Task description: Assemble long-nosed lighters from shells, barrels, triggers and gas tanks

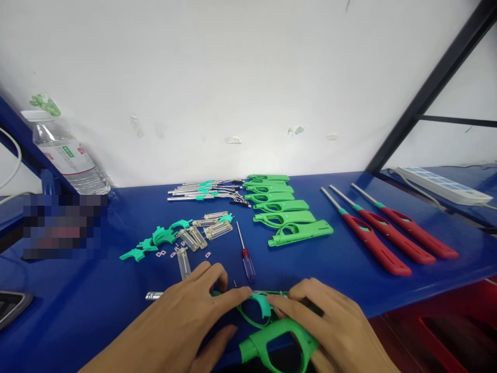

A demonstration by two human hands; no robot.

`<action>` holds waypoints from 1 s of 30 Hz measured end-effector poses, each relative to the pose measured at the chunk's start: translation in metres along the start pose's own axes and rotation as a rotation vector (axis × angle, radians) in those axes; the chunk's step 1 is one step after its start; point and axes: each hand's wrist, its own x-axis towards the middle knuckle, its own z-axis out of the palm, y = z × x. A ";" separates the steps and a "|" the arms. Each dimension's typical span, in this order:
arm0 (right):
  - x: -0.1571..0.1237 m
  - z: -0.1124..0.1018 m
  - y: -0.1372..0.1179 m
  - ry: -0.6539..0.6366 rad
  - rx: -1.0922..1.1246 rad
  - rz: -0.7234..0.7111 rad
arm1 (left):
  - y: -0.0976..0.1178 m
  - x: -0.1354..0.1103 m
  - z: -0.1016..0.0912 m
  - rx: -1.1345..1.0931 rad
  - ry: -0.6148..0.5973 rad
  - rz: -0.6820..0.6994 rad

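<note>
Both my hands work at the near edge of a blue table (116, 290). My left hand (190, 316) rests over a metal tube (154, 296) and pinches a teal trigger piece (264, 304) with its fingertips. My right hand (334, 331) is closed on a green plastic handle shell (277, 339), with its fingers touching the same teal piece. A thin green wire loop (248, 317) lies between the hands. A small screwdriver with a red and blue handle (247, 259) lies just beyond the left fingers.
Farther back lie a row of green handle shells (283, 210), several metal tubes (205, 191), teal triggers (155, 241), clear plastic tanks (202, 230) and three red finished lighters (388, 235). A water bottle (66, 155) stands at the left wall, a power strip (442, 186) at the right.
</note>
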 end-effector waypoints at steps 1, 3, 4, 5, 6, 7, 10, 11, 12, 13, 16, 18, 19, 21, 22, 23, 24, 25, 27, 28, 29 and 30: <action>0.000 0.000 0.000 -0.003 0.000 -0.003 | -0.001 -0.001 0.001 0.003 -0.001 0.003; 0.001 0.000 0.000 -0.005 -0.005 -0.021 | -0.001 -0.002 0.001 0.005 -0.005 0.008; 0.002 0.000 0.000 -0.008 -0.011 -0.032 | -0.001 -0.003 0.001 0.004 -0.006 0.008; 0.002 0.000 0.000 -0.011 -0.017 -0.039 | -0.002 -0.003 0.001 -0.001 -0.008 0.010; 0.002 0.000 0.000 -0.013 -0.021 -0.041 | -0.002 -0.003 0.001 -0.007 -0.009 0.010; 0.003 0.000 0.000 -0.018 -0.023 -0.040 | -0.002 -0.002 0.001 -0.012 -0.011 0.009; 0.003 0.000 -0.001 -0.014 -0.006 -0.022 | -0.003 -0.002 0.000 -0.017 -0.018 0.005; 0.003 0.000 -0.001 -0.007 0.005 -0.016 | -0.003 -0.001 0.000 -0.014 -0.022 0.010; 0.004 0.000 -0.002 -0.002 0.014 -0.010 | -0.002 -0.001 0.000 -0.008 -0.029 0.017; 0.004 0.000 -0.002 0.001 0.022 -0.002 | -0.002 -0.001 0.000 0.006 -0.036 0.025; 0.005 0.000 -0.004 0.001 0.039 0.020 | 0.002 0.000 0.002 0.093 -0.063 0.040; 0.005 0.001 -0.004 -0.003 0.046 0.027 | 0.004 0.001 0.003 0.149 -0.082 0.039; 0.005 0.002 -0.003 -0.009 0.049 0.032 | 0.005 0.001 0.003 0.164 -0.093 0.044; 0.005 0.002 -0.003 -0.020 0.047 0.040 | 0.006 0.001 0.004 0.185 -0.109 0.043; 0.005 0.002 -0.003 -0.024 0.044 0.046 | 0.006 0.001 0.005 0.195 -0.109 0.039; 0.005 0.002 -0.002 -0.028 0.043 0.049 | 0.005 0.001 0.006 0.204 -0.107 0.036; 0.004 0.002 -0.002 -0.033 0.043 0.051 | 0.005 0.000 0.007 0.210 -0.101 0.033; 0.004 0.002 -0.002 -0.034 0.043 0.051 | 0.004 -0.001 0.008 0.212 -0.095 0.034; 0.003 0.001 -0.002 -0.029 0.044 0.049 | 0.003 -0.002 0.010 0.211 -0.100 0.038; 0.003 0.001 -0.002 -0.029 0.045 0.047 | 0.003 -0.003 0.010 0.216 -0.106 0.036; 0.003 0.001 -0.002 -0.027 0.047 0.046 | 0.003 -0.003 0.010 0.223 -0.113 0.032; 0.003 0.002 -0.002 -0.024 0.047 0.046 | 0.003 -0.003 0.010 0.231 -0.121 0.026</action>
